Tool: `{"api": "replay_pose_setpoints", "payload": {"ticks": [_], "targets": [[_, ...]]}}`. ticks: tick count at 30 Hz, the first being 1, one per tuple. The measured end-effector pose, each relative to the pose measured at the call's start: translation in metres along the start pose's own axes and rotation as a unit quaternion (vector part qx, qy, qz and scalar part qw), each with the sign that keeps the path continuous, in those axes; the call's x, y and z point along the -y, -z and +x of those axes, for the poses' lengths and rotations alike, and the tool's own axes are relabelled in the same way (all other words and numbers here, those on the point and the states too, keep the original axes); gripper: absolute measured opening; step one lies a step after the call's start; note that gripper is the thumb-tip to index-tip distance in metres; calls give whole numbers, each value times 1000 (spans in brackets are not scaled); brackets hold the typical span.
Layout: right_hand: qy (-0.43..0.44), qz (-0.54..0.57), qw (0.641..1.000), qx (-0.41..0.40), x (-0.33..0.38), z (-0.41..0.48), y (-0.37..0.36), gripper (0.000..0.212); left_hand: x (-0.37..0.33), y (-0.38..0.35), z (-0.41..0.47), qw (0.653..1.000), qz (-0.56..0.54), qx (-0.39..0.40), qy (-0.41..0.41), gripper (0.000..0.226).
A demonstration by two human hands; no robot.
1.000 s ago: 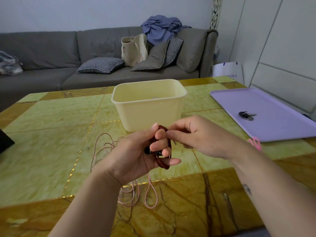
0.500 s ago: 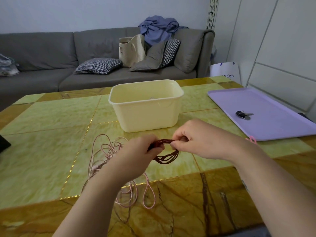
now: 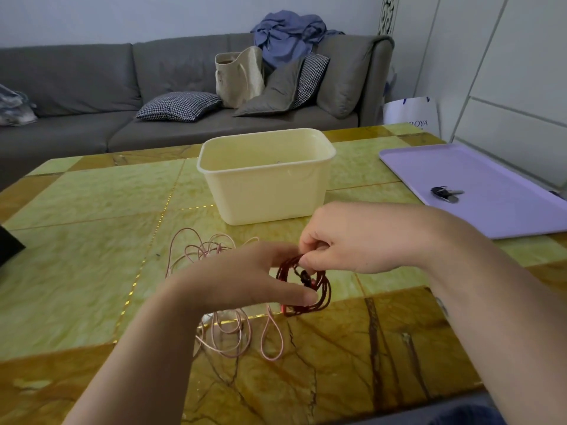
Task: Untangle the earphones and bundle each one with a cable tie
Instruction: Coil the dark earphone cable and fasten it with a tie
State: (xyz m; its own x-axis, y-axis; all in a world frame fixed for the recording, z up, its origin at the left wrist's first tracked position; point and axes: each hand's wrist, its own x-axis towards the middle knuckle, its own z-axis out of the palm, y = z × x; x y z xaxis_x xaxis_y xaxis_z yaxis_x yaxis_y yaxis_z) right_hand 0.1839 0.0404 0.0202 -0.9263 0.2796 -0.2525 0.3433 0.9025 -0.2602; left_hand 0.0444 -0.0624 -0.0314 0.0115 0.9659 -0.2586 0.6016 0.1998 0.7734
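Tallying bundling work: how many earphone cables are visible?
2: dark red coiled cable in left hand and right hand; loose pink cable on marble table. Cream plastic tub may hide more.

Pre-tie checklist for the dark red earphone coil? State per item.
1. Dark red earphones gathered into a coil: ok, looped in one bundle.
2. Right hand grip: ok, it pinches the top of the coil.
3. Left hand grip: cannot tell. The thumb lies against the coil's lower left, and the fingers' hold is hidden.
4. Coil free of the pink earphones: cannot tell. One pink loop runs up close under the coil.
5. Pink earphones untangled: not ok. They lie in a loose tangle on the table.
6. Cable tie at hand: cannot tell, none visible.
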Motion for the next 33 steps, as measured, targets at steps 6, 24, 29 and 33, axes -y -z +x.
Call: {"api": "replay_pose_setpoints", "payload": {"ticks": [6,24,29,33], "targets": [[43,24,998,45,8,-1,-2,26,0,-10,6,981,-147,119,-41,46],[-96,-69,992,34,-24,3,-20,28,-3,-46,32,943,294,-157,8,26],[-98,-46,993,38,-50,1,-23,36,14,-64,52,832,466,-279,-114,39],[-115,12,991,69,-65,-5,-26,32,13,-79,57,825,482,-274,-110,34]]}}
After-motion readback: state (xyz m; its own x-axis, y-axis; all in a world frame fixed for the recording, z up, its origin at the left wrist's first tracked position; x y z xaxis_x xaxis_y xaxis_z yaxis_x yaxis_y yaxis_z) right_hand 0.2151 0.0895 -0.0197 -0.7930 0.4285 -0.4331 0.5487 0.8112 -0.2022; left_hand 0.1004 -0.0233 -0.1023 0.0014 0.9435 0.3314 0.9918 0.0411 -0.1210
